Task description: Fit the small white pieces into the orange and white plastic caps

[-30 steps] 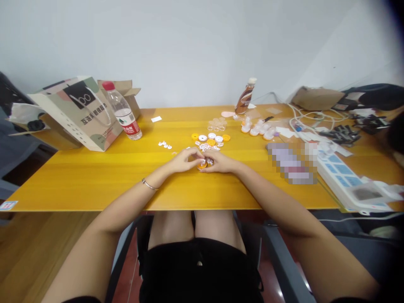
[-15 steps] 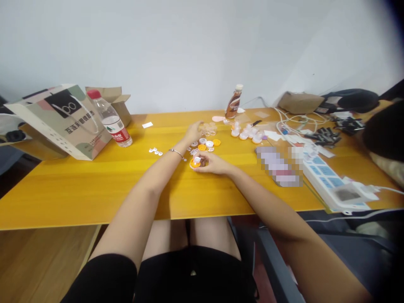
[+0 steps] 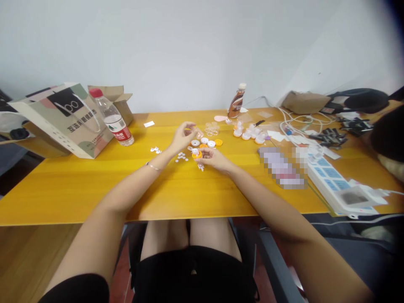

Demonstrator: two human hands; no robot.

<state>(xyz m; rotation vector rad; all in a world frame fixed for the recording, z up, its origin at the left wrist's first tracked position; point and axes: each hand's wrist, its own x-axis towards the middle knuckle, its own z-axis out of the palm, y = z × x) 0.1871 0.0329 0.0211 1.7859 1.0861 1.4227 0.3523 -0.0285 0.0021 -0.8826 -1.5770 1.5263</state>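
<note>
My right hand [image 3: 216, 160] grips a small round orange base [image 3: 197, 156] by its side, just above the table. A white piece [image 3: 195, 150] stands on top of that base. Up and to the left, my left hand [image 3: 184, 136] has its thumb and fingers closed round a small clear plastic cover [image 3: 199, 134]. Beyond the hands lie white round bases [image 3: 211, 144], more orange bases [image 3: 218, 142] and a cluster of clear covers [image 3: 212, 128]. Small white discs [image 3: 181, 156] are scattered left of the right hand, and small patterned white pieces [image 3: 200, 167] lie below it.
Several capped orange-and-clear pieces [image 3: 249, 131] stand right of centre. A brown drink bottle [image 3: 236, 101] is at the back. A water bottle [image 3: 115, 120] leans by a paper bag [image 3: 75, 122] on the left. A power strip [image 3: 334, 181] and cables [image 3: 296, 122] occupy the right.
My left hand has come back from the clear covers, towards me and left, with one clear cover in its fingers. My right hand still holds the orange base, slightly raised.
</note>
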